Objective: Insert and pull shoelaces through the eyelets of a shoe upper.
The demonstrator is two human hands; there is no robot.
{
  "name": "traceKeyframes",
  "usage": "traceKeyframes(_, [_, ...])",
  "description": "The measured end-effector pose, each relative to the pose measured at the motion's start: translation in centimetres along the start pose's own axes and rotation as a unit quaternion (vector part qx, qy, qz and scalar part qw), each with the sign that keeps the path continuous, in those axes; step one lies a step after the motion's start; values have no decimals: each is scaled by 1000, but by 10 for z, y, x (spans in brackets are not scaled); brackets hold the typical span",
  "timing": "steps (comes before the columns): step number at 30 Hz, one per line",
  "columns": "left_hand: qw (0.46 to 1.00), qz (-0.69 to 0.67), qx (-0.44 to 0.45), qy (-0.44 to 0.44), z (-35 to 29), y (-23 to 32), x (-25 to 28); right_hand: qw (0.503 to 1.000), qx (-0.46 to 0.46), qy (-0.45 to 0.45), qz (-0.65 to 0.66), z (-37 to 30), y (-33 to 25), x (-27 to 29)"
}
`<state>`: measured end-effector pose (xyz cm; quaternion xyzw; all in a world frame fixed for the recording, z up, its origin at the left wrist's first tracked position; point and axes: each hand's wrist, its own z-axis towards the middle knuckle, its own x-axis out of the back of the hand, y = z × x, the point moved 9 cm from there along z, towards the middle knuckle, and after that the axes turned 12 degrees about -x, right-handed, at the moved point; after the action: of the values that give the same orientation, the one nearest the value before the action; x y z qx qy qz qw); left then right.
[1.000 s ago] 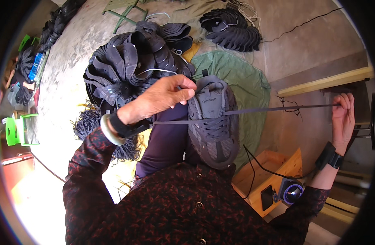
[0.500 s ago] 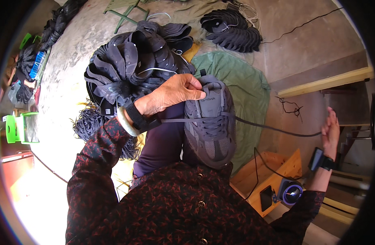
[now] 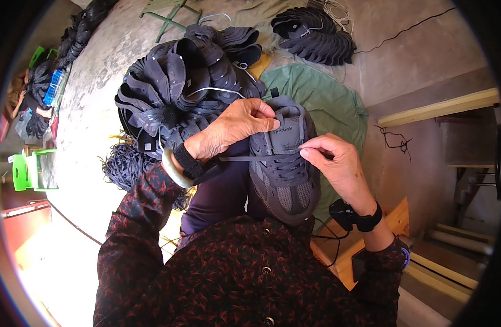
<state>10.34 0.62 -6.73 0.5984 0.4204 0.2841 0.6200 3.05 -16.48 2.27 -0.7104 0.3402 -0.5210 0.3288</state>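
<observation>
A dark grey lace-up shoe upper [image 3: 287,196] rests on my lap, toe toward me, its tongue [image 3: 286,131] showing between the eyelet rows. My left hand [image 3: 234,126] is closed on the opening's left edge, thumb and fingers pinched by the tongue. Over the right edge, my right hand [image 3: 340,166] pinches a grey shoelace, of which only a short bit shows at the fingertips. Lace rows cross the lower eyelets. Another stretch of the shoelace [image 3: 238,158] runs out leftward under my left wrist.
A big heap of dark shoe uppers [image 3: 168,76] lies beyond my left hand, beside a tangle of laces [image 3: 122,163]. More stacked uppers [image 3: 316,38] sit on the green cloth's [image 3: 343,103] far side. A wooden box [image 3: 345,267] stands at my right, a green stool [image 3: 27,170] far left.
My right hand has come in from far right, where the lace was stretched out, to the upper's right edge. My left hand keeps its pinch on the upper.
</observation>
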Motion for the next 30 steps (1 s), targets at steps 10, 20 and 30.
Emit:
traceKeyframes(10, [1000,13,0,13,-2,4,-4,989,68,94,-87,-8,-20,-3])
traceKeyframes(20, [1000,-5,-6,16,-4,5,-3,956,126,151,-217,-14,-41,-10])
traceKeyframes(30, [999,-30,8,22,-4,-1,-3,968,141,26,-208,-2,-39,-20])
